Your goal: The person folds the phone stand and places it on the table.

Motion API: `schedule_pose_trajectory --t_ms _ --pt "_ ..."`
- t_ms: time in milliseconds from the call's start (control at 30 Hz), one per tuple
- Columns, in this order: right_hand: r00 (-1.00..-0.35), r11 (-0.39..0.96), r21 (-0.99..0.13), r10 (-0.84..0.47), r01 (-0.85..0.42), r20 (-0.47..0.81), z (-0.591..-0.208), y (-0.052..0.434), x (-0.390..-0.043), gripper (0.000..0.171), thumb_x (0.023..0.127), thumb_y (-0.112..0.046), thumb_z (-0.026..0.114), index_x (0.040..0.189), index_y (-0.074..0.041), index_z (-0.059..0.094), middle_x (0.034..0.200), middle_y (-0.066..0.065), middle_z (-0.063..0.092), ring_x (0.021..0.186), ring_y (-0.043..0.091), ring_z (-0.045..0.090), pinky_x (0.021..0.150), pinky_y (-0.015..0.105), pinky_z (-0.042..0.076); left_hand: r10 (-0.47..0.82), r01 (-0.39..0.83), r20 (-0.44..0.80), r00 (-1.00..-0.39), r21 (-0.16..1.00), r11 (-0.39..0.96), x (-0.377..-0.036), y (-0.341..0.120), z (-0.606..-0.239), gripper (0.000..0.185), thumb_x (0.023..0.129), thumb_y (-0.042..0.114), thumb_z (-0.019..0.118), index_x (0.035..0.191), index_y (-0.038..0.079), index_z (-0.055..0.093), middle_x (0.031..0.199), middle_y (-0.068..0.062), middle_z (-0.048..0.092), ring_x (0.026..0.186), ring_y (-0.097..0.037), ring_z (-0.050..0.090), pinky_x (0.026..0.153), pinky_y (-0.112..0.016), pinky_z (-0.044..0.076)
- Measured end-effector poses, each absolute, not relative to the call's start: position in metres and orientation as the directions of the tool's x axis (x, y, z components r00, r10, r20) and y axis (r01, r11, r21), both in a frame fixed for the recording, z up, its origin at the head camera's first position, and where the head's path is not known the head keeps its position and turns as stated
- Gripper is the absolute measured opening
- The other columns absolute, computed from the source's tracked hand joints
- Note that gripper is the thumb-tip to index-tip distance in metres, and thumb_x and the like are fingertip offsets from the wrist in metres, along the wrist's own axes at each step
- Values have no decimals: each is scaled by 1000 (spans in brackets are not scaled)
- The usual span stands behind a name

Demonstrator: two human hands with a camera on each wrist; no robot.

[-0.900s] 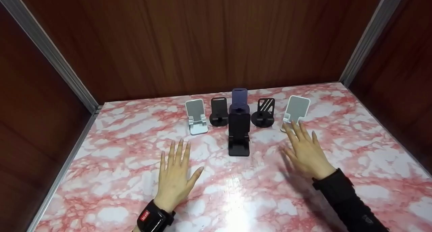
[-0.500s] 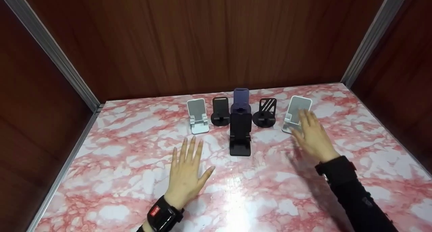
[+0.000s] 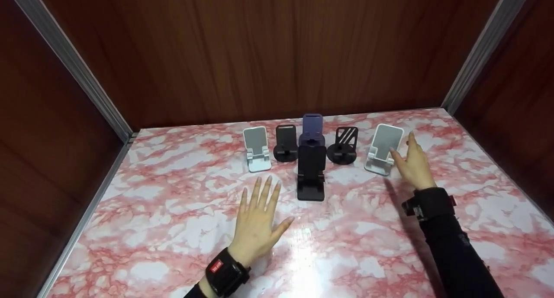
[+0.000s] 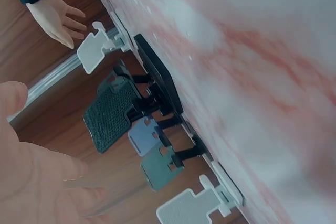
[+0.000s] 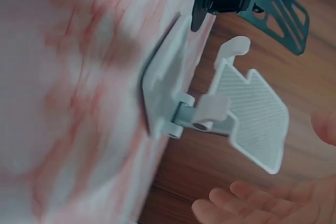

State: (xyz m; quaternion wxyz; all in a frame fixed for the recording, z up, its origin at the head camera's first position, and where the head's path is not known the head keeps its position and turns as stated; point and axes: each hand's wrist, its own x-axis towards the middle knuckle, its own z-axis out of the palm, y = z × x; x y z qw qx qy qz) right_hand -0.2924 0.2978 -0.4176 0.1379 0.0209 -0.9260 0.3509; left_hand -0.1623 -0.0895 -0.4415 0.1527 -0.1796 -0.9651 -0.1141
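My right hand (image 3: 414, 166) is beside the right-hand white phone stand (image 3: 386, 142), its thumb by the stand's right edge and its fingers past that side. In the right wrist view this white stand (image 5: 257, 119) is between the table and the loosely spread fingers. Palm down and fingers spread, my left hand (image 3: 256, 228) hovers over the table, holding nothing. Ahead of it stand another white phone stand (image 3: 256, 144) and a black phone stand (image 3: 311, 172). Behind are a dark round-based stand (image 3: 286, 137), a purple stand (image 3: 312, 125) and a black slotted stand (image 3: 346, 140).
The stands are on a pink-and-white marbled table (image 3: 164, 220). A brown wood-grain panel (image 3: 242, 51) rises behind it, with grey metal posts (image 3: 78, 68) at the corners and further panels at both sides.
My right hand has moved right and forward, from in front of the right white stand to its right side, turning sideways. My left hand has drifted right. The stands have kept their places.
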Motion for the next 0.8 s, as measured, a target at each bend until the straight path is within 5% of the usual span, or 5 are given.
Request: schedule_pose_trajectory --t_ms 200,367,433,567,800 --pt "-972 642 -763 123 -77 202 -422 301 -302 63 102 -22 51 146 16 26 134 43 48 123 51 53 103 45 51 334 396 327 -884 146 906 -165 -81 -445 78 95 57 51 156 13 30 164 -10 26 152 -32 19 123 -58 18" --pt "-970 541 -838 161 -69 183 -426 303 -308 48 100 -15 54 133 17 39 110 36 64 80 3 68 71 8 51 348 406 344 -872 113 907 -168 -76 -448 77 95 57 51 155 13 32 163 -10 29 152 -32 22 122 -58 21" --pt "-973 460 -885 161 -74 165 -428 304 -310 44 99 -12 54 129 18 39 93 19 70 69 -12 59 64 8 52 347 408 346 -872 118 905 -169 -75 -448 77 95 57 51 155 13 32 162 -9 29 152 -32 21 122 -57 20" --pt "-979 303 -951 171 -58 114 -430 305 -314 38 98 -7 53 125 18 40 73 -17 63 66 -10 62 63 11 55 353 413 349 -868 115 903 -170 -74 -449 77 95 56 51 154 11 34 162 -10 31 151 -33 24 121 -58 22" --pt "-980 175 -984 184 -42 75 -430 307 -322 34 97 -2 54 123 20 48 68 -21 65 66 -5 66 67 12 57 352 415 334 -874 138 899 -172 -74 -449 76 96 56 51 154 11 34 162 -11 31 151 -34 24 122 -58 20"
